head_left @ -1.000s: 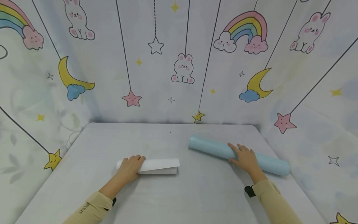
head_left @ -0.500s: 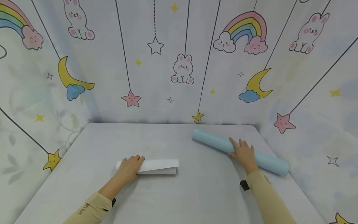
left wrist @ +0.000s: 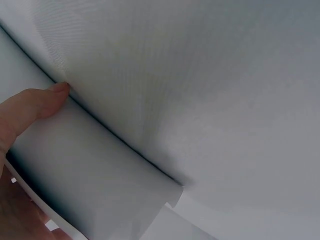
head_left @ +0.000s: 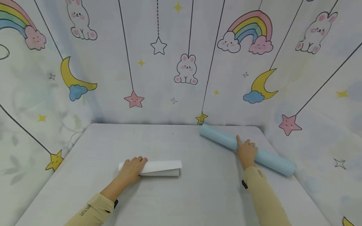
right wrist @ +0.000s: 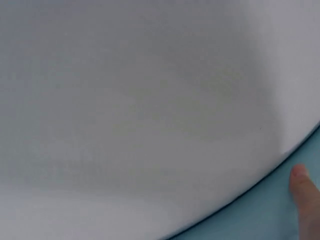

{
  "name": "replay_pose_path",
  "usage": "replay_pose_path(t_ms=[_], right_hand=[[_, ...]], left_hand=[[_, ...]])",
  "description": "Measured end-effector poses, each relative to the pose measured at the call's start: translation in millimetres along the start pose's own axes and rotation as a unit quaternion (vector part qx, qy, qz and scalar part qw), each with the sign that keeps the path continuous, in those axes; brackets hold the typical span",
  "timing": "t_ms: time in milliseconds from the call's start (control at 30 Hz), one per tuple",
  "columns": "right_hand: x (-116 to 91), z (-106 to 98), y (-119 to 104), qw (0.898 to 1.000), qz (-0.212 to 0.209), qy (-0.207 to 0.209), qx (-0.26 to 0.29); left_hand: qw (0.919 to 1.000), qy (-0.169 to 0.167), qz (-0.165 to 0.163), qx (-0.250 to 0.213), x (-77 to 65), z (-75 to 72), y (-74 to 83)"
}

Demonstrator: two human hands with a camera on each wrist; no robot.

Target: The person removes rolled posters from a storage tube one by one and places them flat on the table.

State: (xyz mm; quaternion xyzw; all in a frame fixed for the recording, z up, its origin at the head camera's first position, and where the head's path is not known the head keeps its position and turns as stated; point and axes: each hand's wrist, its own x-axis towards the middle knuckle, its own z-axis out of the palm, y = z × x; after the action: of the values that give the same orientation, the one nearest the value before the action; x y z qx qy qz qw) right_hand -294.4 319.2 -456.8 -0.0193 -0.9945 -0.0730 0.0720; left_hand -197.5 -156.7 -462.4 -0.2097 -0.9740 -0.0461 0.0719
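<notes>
A white sheet of paper [head_left: 161, 168], rolled or folded over on itself, lies on the table left of centre. My left hand [head_left: 133, 169] grips its left part, the fingers over the top and the thumb [left wrist: 50, 100] against its near side in the left wrist view. Farther back on the right lies a long light blue roll [head_left: 275, 161], slanting from back left to front right. Around its middle is my right hand [head_left: 247, 153], with the fingers bent over the top. The right wrist view has one digit [right wrist: 304, 187] of that hand resting along the blue surface.
The white tabletop [head_left: 186, 201] has rounded far corners. Behind it and at both sides hangs a backdrop [head_left: 158, 78] printed with rabbits, stars, moons and rainbows. The blue roll's left end reaches the far edge, and its right end the right edge.
The blue roll's left end has swung away toward the far edge under my right hand. The right-hand fingers have gone from spread to more bent. My left hand and the white paper stay put.
</notes>
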Motion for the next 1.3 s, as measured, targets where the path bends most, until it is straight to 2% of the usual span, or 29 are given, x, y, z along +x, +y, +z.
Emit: replay_pose_path(t_ms=[133,333,467,567,733,900,1067,1300], right_hand=[[0,-2,-4,1.000,0.021,-0.005,-0.013],[3,-7,-6,0.999,0.045,-0.019,0.017],[6,-8,-8,0.998,0.052,-0.027,0.017],[6,-6,-9,0.999,0.050,-0.017,0.009],[6,-1,-7,0.999,0.036,0.000,0.001],[5,-3,-9,0.999,0.013,0.020,0.024],[0,-19,-30,0.997,-0.040,0.044,0.051],[-20,-42,-70,0.991,-0.090,0.035,0.091]], left_hand=[[1.0000,-0.002,-0.002,-0.003,0.6,1.1,1.4],[1.0000,-0.002,-0.003,0.000,0.3,0.4,2.5],[1.0000,0.000,-0.001,-0.002,-0.1,1.6,1.7],[1.0000,-0.004,0.002,-0.005,0.2,1.6,0.5],[0.9997,-0.016,0.012,-0.013,1.1,-2.5,-2.9],[0.9992,-0.015,0.024,-0.028,0.2,-6.8,-5.3],[0.9987,-0.009,0.035,-0.035,-0.2,-9.0,-5.9],[0.9972,0.009,0.066,-0.035,1.5,-7.1,-2.7]])
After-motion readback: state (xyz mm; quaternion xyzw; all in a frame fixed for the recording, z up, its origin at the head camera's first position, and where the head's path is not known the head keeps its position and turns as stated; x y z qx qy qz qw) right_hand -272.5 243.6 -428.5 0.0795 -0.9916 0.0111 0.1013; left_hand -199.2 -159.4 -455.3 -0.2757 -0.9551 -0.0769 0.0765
